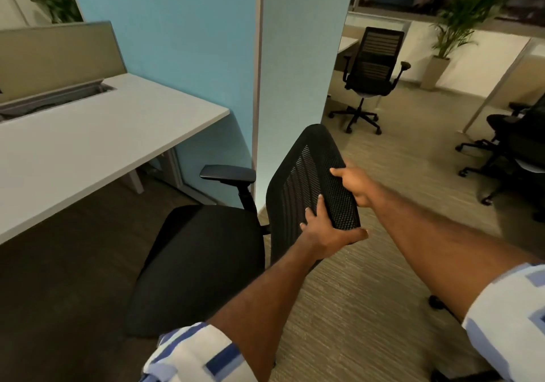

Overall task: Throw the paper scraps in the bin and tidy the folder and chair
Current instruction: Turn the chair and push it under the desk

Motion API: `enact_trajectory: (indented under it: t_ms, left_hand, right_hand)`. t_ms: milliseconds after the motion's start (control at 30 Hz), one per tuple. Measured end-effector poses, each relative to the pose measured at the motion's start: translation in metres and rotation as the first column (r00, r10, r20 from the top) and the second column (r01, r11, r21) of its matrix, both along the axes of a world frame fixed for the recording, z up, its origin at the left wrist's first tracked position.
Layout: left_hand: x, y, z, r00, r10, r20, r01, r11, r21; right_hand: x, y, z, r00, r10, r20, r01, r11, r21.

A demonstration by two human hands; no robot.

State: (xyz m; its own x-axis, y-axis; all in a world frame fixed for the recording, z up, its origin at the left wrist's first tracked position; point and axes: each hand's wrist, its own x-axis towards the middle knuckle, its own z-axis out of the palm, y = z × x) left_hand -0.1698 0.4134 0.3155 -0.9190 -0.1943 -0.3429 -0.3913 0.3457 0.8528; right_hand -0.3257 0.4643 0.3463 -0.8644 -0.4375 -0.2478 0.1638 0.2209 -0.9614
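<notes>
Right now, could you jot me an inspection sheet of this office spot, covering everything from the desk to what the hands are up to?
Surface: white desk, its top bare; an open tray slot at its back.
Job's things: black mesh chair, angled beside the desk; no folder, scraps or bin seen.
Clutter: nothing seen.
Grips: left hand and right hand both grip the chair's backrest edge.
Cables: nothing seen.
Surroundings: blue partition, carpet, two more office chairs, potted plant.
</notes>
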Motion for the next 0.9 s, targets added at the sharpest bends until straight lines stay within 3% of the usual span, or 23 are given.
enact_trajectory:
  t_ms: [600,900]
  left_hand:
    - [0.037,-0.073,0.007,0.996,0.062,-0.059,-0.062,0.998,-0.006]
    - [0.081,-0.12,0.013,0.991,0.101,-0.09,-0.108,0.991,-0.085]
  right_hand:
    - [0.023,-0.067,-0.003,0.996,0.089,0.005,-0.089,0.995,-0.04]
    - [0.037,-0.109,-0.016,0.947,0.246,-0.208,-0.197,0.952,0.233]
